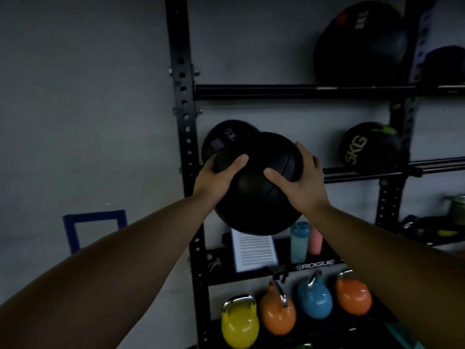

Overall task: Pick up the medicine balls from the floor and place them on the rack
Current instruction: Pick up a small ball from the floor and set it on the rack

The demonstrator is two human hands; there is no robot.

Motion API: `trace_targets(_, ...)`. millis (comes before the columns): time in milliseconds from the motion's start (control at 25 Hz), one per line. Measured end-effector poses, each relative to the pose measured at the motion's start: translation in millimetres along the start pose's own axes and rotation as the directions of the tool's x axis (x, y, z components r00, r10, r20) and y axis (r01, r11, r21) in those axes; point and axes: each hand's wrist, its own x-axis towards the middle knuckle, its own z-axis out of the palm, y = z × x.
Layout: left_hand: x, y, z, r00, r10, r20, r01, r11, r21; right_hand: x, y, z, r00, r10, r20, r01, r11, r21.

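The rack [185, 137] is faced, and a black medicine ball [254, 197] is held in the air before its middle rails. It is grasped by both hands: the left hand [219, 180] on one side, the right hand [302, 182] on the other, fingers [237, 162] spread on the surface. The ball is best pushed forward past the fingertips and lowered onto the free rails, just right of the resting ball [226, 139], before it is released. Four shelved balls are counted, one only partly seen, and four kettlebells [240, 321] below the wrists.
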Motion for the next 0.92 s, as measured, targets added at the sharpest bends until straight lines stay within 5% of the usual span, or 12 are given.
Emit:
trace_targets(360, 58.0, 53.5, 160.8, 0.996, 0.089, 0.003, -0.089, 0.996, 0.002, 102.4, 62.5, -127.8, 0.996, -0.069, -0.065, 0.068, 0.998, -0.017)
trace_targets(920, 317.5, -34.6, 304.8, 0.989, 0.134, 0.056, -0.140, 0.983, 0.121, 332.5, 261.6, -85.5, 0.997, 0.015, -0.082, -0.012, 0.999, 0.035)
